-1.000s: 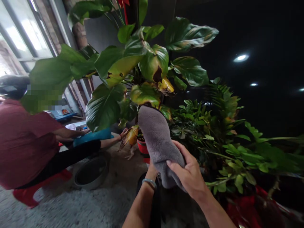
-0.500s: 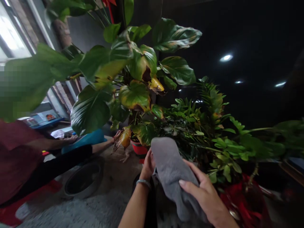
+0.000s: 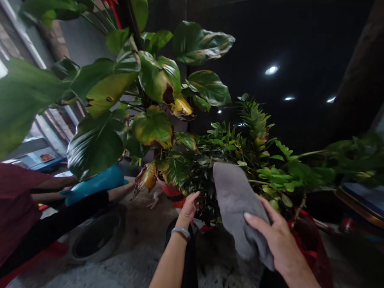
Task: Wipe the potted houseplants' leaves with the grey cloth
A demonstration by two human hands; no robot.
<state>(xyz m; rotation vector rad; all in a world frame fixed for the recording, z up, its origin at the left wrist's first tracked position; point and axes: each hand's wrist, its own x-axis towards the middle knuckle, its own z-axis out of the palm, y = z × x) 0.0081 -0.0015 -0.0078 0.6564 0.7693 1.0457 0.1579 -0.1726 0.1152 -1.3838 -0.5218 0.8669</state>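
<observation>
A soft grey cloth (image 3: 235, 204) with a rounded upper end hangs folded in front of me. My right hand (image 3: 274, 236) grips it along its right side, thumb pressed on top. To its left, my left hand (image 3: 189, 208), with a pale bangle on the wrist, is apart from the cloth and holds nothing. Its fingers are loosely extended. Just behind my hands, a bushy green plant (image 3: 222, 140) spreads its leaves. A tall large-leaved plant (image 3: 153, 124), with some yellow and browned leaves, rises from a red pot (image 3: 171, 190) at the centre left.
At the left sits another person in a dark red shirt (image 3: 16, 212), with a blue bag-like thing (image 3: 96, 186) by their arms. A round dark basin (image 3: 96, 236) stands on the floor. A red bag-like container (image 3: 315, 240) is at the right, before a dark glossy wall (image 3: 300, 52).
My left hand has come away from the cloth. The right hand has carried the cloth to the right. The view has turned slightly right.
</observation>
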